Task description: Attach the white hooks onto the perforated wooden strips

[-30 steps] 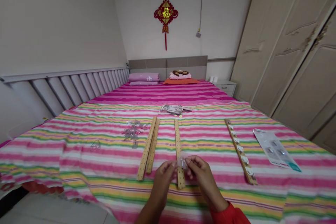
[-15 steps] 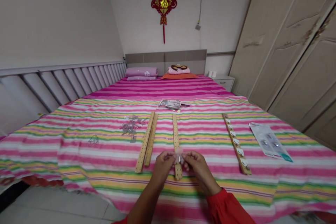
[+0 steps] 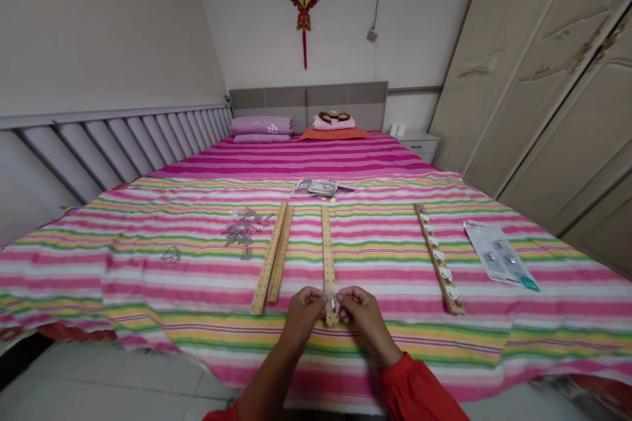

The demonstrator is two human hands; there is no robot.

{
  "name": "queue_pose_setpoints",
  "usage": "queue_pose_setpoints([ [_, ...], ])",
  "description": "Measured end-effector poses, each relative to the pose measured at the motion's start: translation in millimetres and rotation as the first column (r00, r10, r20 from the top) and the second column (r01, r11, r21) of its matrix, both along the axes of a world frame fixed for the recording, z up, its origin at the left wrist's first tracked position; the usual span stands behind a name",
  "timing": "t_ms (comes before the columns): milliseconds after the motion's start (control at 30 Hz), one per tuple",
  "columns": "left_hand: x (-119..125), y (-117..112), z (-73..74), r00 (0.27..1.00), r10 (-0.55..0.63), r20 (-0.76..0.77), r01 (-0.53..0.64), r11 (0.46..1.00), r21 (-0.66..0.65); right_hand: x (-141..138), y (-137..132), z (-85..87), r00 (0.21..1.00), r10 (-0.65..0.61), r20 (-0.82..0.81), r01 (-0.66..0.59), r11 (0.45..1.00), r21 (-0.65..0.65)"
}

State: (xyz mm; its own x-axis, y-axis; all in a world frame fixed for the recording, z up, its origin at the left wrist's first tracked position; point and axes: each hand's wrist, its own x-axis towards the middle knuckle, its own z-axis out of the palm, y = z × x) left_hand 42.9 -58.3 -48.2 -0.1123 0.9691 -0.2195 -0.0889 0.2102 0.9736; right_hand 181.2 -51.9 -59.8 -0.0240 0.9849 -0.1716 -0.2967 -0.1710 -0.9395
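Both my hands meet over the near end of a perforated wooden strip that lies lengthwise on the striped bedspread. My left hand and my right hand each pinch a small clear hook piece with a metal part, held between their fingertips. Two more wooden strips lie side by side to the left. A strip with several white hooks fitted lies to the right.
A heap of loose clear hooks and one lone hook lie at the left. A plastic packet is at the right, an opened packet further back. Wardrobe doors stand at the right, pillows at the headboard.
The view has tipped down and back, so the bed sits lower in the picture. My hands stay together on the small hook piece at the strip's near end.
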Motion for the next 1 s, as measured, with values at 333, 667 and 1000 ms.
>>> queue_pose_setpoints([
  [333, 0.6, 0.5, -9.6, 0.998, 0.018, -0.053, -0.019, 0.999, -0.026, -3.3, 3.2, -13.1, 0.998, -0.041, 0.037, 0.041, 0.999, -0.022],
  [667, 5.1, 2.8, -14.6, 0.995, 0.067, -0.067, -0.069, 0.997, -0.026, -4.1, 3.9, -25.6, 0.997, -0.058, 0.045, 0.059, 0.998, -0.010],
  [1000, 0.5, 7.2, -23.0, 0.983, 0.001, -0.185, -0.019, 0.996, -0.093, -5.8, 3.3, -33.2, 0.996, -0.076, 0.054, 0.078, 0.996, -0.042],
])
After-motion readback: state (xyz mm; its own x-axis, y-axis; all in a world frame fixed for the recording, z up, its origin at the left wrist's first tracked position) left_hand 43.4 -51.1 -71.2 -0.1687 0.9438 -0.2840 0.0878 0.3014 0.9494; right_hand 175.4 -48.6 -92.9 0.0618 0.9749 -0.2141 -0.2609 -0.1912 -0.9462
